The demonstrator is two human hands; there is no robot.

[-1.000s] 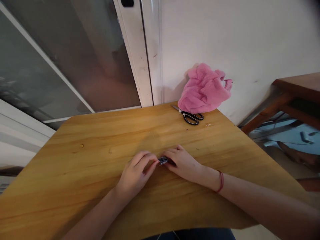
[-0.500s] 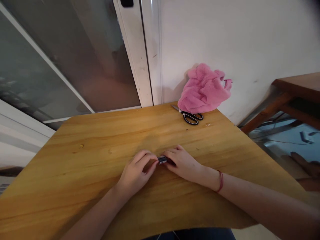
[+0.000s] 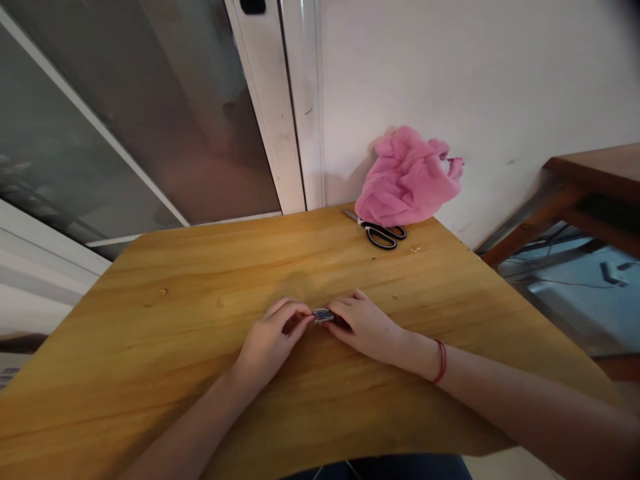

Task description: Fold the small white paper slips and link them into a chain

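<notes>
Between my fingertips is a small dark and silvery object (image 3: 323,315), too small to tell its kind. My left hand (image 3: 273,337) pinches its left end between thumb and forefinger. Around its right end, the thumb and fingers of my right hand (image 3: 367,329) are closed, hiding part of it. Both hands are low over the wooden table (image 3: 220,387), near its middle. A red cord bracelet (image 3: 441,362) circles my right wrist.
A crumpled pink plush cloth (image 3: 407,180) lies at the table's back right against the wall. Black-handled scissors (image 3: 383,235) rest partly beneath it. A small yellowish bit (image 3: 163,292) lies at left. Another wooden piece of furniture (image 3: 595,173) stands at right, and a sliding door (image 3: 200,133) behind.
My left hand has shifted very slightly left, and a little more of the small object shows between the hands. My right hand stays nearly still.
</notes>
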